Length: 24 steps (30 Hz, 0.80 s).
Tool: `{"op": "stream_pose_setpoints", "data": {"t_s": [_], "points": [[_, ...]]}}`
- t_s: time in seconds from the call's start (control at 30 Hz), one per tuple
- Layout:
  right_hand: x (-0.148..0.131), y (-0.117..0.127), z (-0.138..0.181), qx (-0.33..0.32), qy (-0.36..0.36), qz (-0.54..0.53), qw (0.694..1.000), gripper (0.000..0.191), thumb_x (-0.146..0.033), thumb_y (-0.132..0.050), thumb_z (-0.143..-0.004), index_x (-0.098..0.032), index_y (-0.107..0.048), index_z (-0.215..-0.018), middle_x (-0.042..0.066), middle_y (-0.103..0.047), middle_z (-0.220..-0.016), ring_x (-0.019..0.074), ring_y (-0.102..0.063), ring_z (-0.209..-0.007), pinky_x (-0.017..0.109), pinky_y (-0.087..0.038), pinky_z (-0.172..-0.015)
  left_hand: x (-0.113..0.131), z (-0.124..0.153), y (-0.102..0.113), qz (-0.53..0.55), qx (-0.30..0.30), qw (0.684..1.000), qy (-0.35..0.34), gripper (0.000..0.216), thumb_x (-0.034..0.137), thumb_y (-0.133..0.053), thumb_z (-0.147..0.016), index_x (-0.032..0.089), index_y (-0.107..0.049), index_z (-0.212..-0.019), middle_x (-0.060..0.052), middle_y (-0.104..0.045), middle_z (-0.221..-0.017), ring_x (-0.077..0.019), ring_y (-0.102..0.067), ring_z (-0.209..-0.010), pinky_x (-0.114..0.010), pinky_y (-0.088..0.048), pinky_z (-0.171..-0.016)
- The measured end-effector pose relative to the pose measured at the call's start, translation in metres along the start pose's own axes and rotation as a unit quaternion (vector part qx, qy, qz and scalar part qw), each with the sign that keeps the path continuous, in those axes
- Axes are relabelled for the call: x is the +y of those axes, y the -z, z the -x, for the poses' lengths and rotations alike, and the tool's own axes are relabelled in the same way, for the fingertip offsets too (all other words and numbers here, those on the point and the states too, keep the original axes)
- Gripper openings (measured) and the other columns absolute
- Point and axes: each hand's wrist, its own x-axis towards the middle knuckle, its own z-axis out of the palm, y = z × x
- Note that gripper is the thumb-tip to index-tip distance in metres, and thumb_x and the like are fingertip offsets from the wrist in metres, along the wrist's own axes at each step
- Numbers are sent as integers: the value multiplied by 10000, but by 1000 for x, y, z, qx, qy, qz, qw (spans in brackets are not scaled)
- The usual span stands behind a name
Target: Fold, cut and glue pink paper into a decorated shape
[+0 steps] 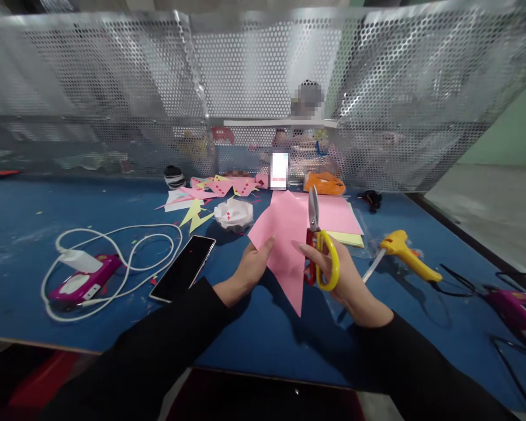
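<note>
A sheet of pink paper (284, 234) is held up over the blue table, its lower end narrowing to a point. My left hand (251, 268) pinches its left edge between thumb and fingers. In my right hand (348, 280) is a pair of scissors (328, 260) with one yellow and one red handle, blades pointing up and away. My right thumb and fingertips lie by the paper's right edge; whether they also grip it I cannot tell. Behind the scissors lies a stack of pink and yellow paper (339, 216).
Left of my hands lie a black phone (184, 268) and a white cable (135, 229) looped round a purple power strip (85, 283). A crumpled white bowl (234, 214) stands beyond, near paper scraps (197, 215). At right rests a yellow glue gun (409, 255). A perforated metal screen (263, 70) closes the back.
</note>
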Motion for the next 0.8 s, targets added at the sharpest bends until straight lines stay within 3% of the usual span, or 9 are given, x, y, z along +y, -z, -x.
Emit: {"op": "stream_pose_setpoints", "data": {"t_s": [0.17,0.4,0.53,0.67,0.8], "points": [[4,-2,1,-15,31,22,999,444,-467,-851,-619,-237,-559,-862,-59,-566,-602,123,-518,-442,274,-445,-395,12,2,6,-75,13,989,-124,176,165,-778,-797,236,-774,-958,-60,-697,-1223,-239,-526,-1310,-279,-342,-1143],[9,2,-4,19,44,30,998,393,-433,-786,-641,-244,-553,-895,-65,-539,-602,120,-502,-459,279,-430,-428,21,13,3,-119,23,976,-182,178,179,-835,-715,212,-775,-879,-83,-680,-1042,-287,-547,-1212,-324,-392,-1105],[10,3,-5,59,69,33,995,462,-404,-766,-654,-258,-557,-1039,-83,-519,-646,105,-486,-493,258,-418,-449,18,17,2,-82,14,988,-128,234,134,-899,-614,212,-776,-797,-73,-702,-983,-268,-579,-1182,-258,-458,-1003],[10,1,-3,82,94,22,992,520,-425,-752,-692,-272,-521,-1133,-91,-534,-650,96,-454,-455,256,-398,-431,13,22,-3,-39,-58,997,-40,182,147,-918,-585,167,-761,-674,-83,-739,-812,-248,-673,-918,-261,-511,-829],[4,-1,1,104,125,33,986,506,-486,-772,-705,-262,-564,-1108,-60,-583,-690,121,-533,-506,274,-454,-464,9,23,-9,49,-88,994,40,284,156,-887,-645,121,-785,-908,-116,-777,-963,-224,-702,-886,-285,-534,-828]]}}
